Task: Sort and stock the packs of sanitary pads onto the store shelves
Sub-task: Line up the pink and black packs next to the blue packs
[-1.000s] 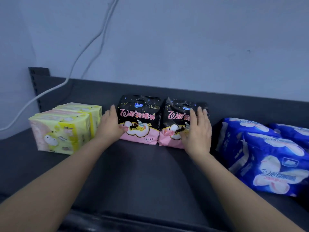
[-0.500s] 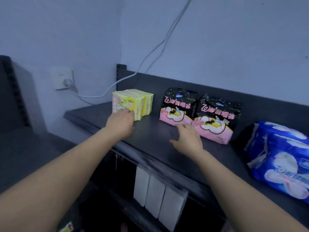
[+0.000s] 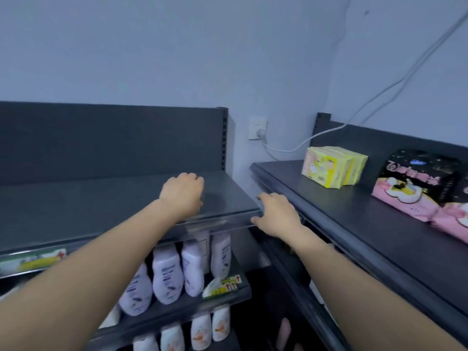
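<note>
While black-pink pack (image 3: 415,184) lettering is blurred | left hand (image 3: 182,196) curled, empty | right hand (image 3: 276,215) loosely spread, empty

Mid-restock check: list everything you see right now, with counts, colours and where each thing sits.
yellow packs: two, yellow, left end of the right shelf, one behind the other
black-and-pink packs: two, black over pink, right of the yellow ones; the second is cut off by the frame edge
right shelf: one, dark grey, right side
left shelf: one, dark grey, left side
lilac bottles: at least four, pale lilac, tier under the left shelf
white bottles: at least four, white with orange print, tier below that
wall socket: one, white, wall between the shelves
cable: white, from the socket up the wall
left hand: over the left shelf, fingers out of sight
right hand: by the left shelf's right corner, holding nothing
</note>
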The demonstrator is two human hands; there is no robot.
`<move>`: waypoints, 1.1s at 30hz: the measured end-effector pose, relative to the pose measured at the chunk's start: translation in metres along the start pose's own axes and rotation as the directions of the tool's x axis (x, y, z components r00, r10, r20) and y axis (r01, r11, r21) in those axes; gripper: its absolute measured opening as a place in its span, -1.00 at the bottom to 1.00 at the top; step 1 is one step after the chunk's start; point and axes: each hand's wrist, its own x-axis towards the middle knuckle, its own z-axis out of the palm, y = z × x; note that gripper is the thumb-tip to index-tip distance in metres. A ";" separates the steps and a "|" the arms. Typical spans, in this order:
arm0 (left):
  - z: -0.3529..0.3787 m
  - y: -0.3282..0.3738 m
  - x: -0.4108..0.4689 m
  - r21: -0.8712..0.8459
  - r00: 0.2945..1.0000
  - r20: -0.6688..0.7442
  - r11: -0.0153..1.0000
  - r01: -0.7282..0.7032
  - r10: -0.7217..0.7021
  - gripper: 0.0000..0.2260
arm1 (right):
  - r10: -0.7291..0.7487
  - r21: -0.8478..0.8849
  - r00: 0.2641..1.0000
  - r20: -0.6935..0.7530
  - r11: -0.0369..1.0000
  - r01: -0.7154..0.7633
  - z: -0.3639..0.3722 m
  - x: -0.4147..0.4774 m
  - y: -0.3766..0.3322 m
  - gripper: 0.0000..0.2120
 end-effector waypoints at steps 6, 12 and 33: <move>-0.003 -0.109 -0.078 0.067 0.975 0.047 0.975 0.212 -0.215 -0.67 | -0.208 0.035 0.976 0.056 0.978 0.207 0.025 0.010 -0.119 -0.45; -0.013 -0.224 -0.167 0.104 0.907 0.070 0.907 0.407 -0.415 -0.62 | -0.385 0.085 0.919 0.090 0.922 0.378 0.052 0.004 -0.255 -0.43; -0.019 -0.507 -0.398 0.239 0.717 0.069 0.709 0.663 -0.694 -0.73 | -0.681 0.253 0.721 0.126 0.725 0.640 0.131 -0.054 -0.627 -0.43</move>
